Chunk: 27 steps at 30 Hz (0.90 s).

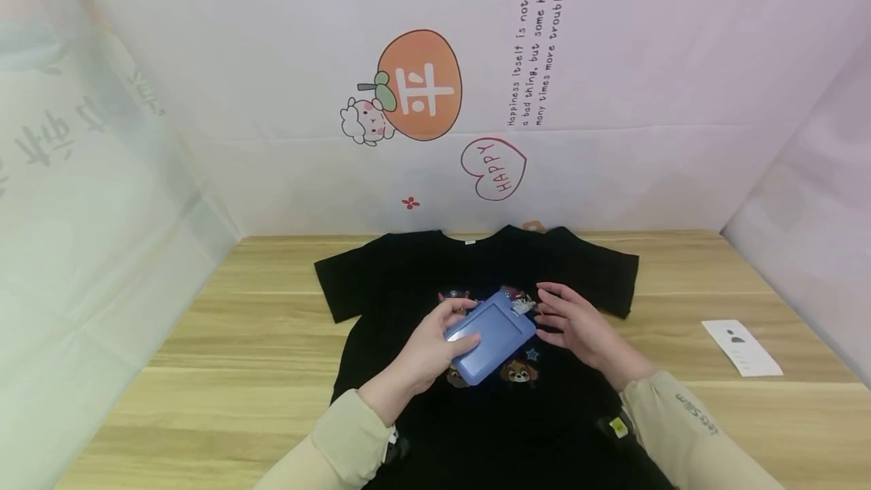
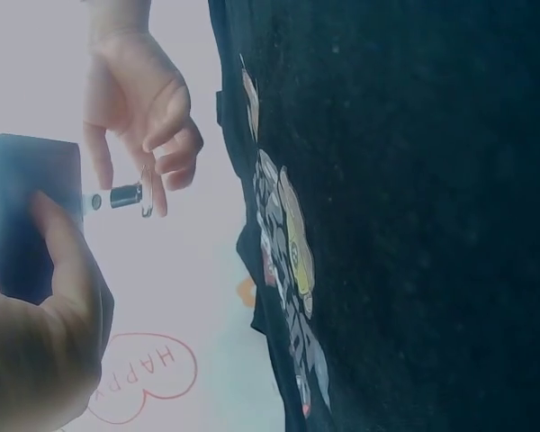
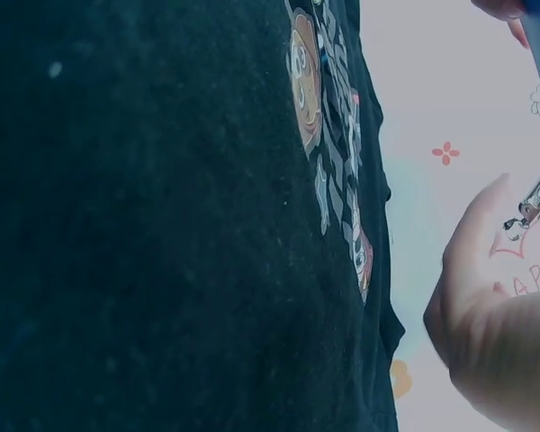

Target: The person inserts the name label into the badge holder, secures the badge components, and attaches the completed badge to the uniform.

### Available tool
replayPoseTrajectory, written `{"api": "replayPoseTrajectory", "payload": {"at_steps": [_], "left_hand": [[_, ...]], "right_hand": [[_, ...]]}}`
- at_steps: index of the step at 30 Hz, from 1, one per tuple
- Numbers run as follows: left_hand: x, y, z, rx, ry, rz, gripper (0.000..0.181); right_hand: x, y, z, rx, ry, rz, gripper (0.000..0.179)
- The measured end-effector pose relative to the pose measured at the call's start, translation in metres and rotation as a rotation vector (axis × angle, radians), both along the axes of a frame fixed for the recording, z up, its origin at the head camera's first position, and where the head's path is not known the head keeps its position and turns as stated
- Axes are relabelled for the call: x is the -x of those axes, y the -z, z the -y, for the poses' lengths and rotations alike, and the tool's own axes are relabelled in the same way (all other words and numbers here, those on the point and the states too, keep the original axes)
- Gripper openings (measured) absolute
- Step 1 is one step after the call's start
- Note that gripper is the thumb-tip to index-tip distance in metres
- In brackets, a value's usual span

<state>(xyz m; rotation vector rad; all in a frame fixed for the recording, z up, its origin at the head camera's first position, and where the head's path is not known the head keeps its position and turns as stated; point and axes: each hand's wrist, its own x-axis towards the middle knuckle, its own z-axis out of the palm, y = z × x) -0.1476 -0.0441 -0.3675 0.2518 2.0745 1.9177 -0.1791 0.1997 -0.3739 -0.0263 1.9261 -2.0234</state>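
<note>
My left hand (image 1: 429,342) grips a blue badge holder (image 1: 490,342) by its lower left part, thumb across the front. The holder is tilted, its top toward the upper right, and is held over a black T-shirt (image 1: 408,278). A small metal clip on a clear strap (image 1: 522,307) sticks out from its top end. Beside that clip is my right hand (image 1: 578,327), fingers spread and loosely bent. In the right wrist view the thumb of the right hand (image 3: 495,315) stands apart from the metal clip (image 3: 529,209). The left wrist view shows the clip (image 2: 126,195) near the right fingertips.
The T-shirt lies spread on a wood-grain table (image 1: 224,369), with cartoon dog prints on its chest. A white card (image 1: 742,348) with a person icon lies on the table at the right. Printed white cloth (image 1: 272,157) hangs behind and at both sides.
</note>
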Motion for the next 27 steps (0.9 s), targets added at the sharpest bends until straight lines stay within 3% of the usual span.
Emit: {"api": "replayPoseTrajectory", "payload": {"at_steps": [7,16,27], "left_hand": [[0.000,0.003,0.003,0.037,0.008,0.000,0.040],[0.001,0.003,0.008,0.046,0.043,0.018,0.040],[0.006,0.007,0.018,0.054,0.062,0.008,0.040]], "right_hand": [[-0.002,0.000,0.001,0.013,-0.071,-0.015,0.043],[-0.003,0.001,0.000,0.099,-0.104,-0.045,0.011],[-0.004,0.002,-0.001,0.200,-0.140,-0.076,0.010]]}}
